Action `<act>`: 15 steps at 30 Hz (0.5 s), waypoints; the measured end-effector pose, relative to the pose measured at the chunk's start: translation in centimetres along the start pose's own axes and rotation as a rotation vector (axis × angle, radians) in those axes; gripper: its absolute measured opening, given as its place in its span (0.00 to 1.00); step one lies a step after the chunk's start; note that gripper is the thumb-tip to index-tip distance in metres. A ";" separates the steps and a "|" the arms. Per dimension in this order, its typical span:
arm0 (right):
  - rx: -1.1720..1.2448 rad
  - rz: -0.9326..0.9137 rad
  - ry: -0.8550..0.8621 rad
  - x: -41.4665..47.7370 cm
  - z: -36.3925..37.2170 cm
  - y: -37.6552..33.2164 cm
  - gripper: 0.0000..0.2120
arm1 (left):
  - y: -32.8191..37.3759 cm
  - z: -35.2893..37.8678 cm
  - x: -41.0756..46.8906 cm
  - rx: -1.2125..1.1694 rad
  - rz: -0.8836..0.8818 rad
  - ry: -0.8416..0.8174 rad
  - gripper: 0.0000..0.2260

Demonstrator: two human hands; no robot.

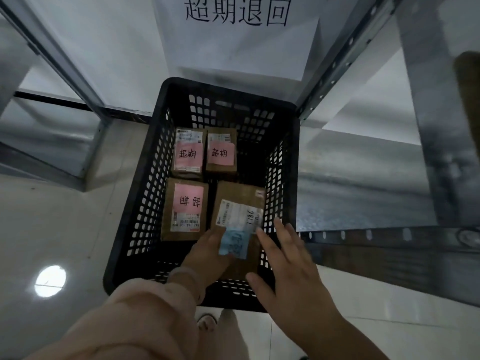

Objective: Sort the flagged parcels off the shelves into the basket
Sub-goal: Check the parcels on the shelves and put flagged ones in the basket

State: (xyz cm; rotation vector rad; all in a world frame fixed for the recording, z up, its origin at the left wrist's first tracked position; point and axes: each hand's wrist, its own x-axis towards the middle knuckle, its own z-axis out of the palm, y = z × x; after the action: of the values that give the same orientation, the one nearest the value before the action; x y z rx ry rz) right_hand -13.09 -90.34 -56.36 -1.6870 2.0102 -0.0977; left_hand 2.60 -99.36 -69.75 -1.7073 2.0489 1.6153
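A black perforated basket [155, 178] stands on the floor and holds several cardboard parcels. Three of them carry pink notes: two small ones at the back [188, 154] [221, 152] and one at front left [185, 209]. A larger parcel [240, 201] with a white label and a blue note [235, 242] lies at front right. My left hand [207, 253] is inside the basket, gripping that parcel's near left side. My right hand [288, 266] hovers over the basket's right rim with fingers spread, fingertips at the parcel's right edge.
A white paper sign [233, 35] with handwritten characters hangs on the wall behind the basket. Grey metal shelf uprights [335, 63] and shelf boards [363, 178] flank the basket on both sides. Pale tiled floor [65, 229] lies to the left.
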 end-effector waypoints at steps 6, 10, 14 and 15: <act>-0.038 -0.053 0.003 -4.0 -3.4 -1.4 0.38 | 5.9 -3.2 -8.4 0.339 0.193 0.297 0.29; -0.060 -0.120 0.073 -8.5 -7.2 -2.0 0.36 | 11.0 -4.5 -15.2 0.438 0.383 0.482 0.26; -0.077 -0.156 0.187 -15.3 -10.9 -0.4 0.34 | 16.5 -3.8 -21.9 0.488 0.515 0.572 0.25; -0.068 -0.156 0.216 -17.1 -11.9 0.4 0.34 | 18.0 -3.1 -23.7 0.504 0.548 0.577 0.25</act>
State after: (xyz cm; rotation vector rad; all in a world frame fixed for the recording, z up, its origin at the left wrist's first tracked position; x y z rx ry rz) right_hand -16.76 -77.31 -40.45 -1.9475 2.0517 -0.2798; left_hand 0.58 -87.20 -42.50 -1.6183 3.0505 0.5434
